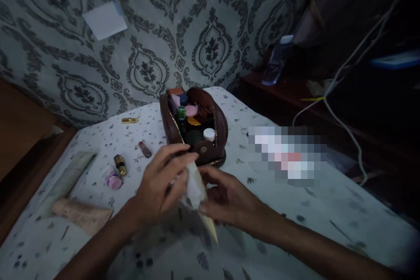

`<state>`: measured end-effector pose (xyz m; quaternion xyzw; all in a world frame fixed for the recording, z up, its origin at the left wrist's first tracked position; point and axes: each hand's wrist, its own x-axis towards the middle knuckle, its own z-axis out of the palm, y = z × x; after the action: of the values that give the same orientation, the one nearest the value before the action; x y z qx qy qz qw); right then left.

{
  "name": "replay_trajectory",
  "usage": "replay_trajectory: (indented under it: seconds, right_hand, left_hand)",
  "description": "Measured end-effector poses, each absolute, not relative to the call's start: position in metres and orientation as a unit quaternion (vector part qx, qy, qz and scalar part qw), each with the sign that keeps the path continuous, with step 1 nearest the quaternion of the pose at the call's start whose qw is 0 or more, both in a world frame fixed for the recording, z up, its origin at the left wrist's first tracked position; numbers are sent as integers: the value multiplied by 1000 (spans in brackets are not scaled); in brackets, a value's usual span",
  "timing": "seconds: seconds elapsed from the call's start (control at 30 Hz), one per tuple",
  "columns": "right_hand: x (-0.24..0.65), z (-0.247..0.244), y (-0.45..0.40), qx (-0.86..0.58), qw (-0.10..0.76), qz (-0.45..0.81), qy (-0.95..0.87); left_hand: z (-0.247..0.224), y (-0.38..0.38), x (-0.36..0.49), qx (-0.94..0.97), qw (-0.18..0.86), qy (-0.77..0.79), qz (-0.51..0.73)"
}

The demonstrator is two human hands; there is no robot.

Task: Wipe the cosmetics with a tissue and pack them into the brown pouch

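Observation:
Between my two hands is a soft white and pale yellow packet (194, 190), held upright on edge with its yellow corner pointing down; its exact kind does not show. My left hand (166, 181) closes round its left side, fingers curled over the top. My right hand (226, 197) pinches its right edge between thumb and fingers. Just beyond them stands a brown toiletry bag (221, 129), unzipped. Inside it are a green-capped bottle (180, 113), a white-capped container (209, 134), a pink round item (191, 110) and other cosmetics, partly hidden.
On the patterned sheet at left lie a gold tube (130, 120), a lipstick (145, 149), a black-and-gold tube (120, 165), a pink-capped bottle (113, 179) and two squeeze tubes (70, 175). A water bottle (277, 61) and white cables (343, 118) are at right, beside a pixelated patch.

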<state>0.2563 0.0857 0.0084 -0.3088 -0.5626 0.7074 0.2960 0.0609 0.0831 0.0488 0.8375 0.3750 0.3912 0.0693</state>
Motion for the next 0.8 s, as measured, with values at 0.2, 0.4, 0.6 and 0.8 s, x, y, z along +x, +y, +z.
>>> replay_trajectory:
  seconds: [0.2, 0.4, 0.6, 0.8]
  right_hand:
    - [266, 18, 73, -304, 276, 603, -684]
    - [295, 38, 84, -294, 274, 584, -705]
    - [300, 66, 132, -311, 470, 558, -609]
    - [276, 82, 172, -310, 547, 519, -579]
  left_hand:
    - [58, 72, 71, 740, 347, 453, 356]
    - [41, 76, 70, 595, 453, 513, 421]
    - [26, 79, 68, 597, 431, 546, 399]
    - [13, 79, 61, 650, 365, 556, 366]
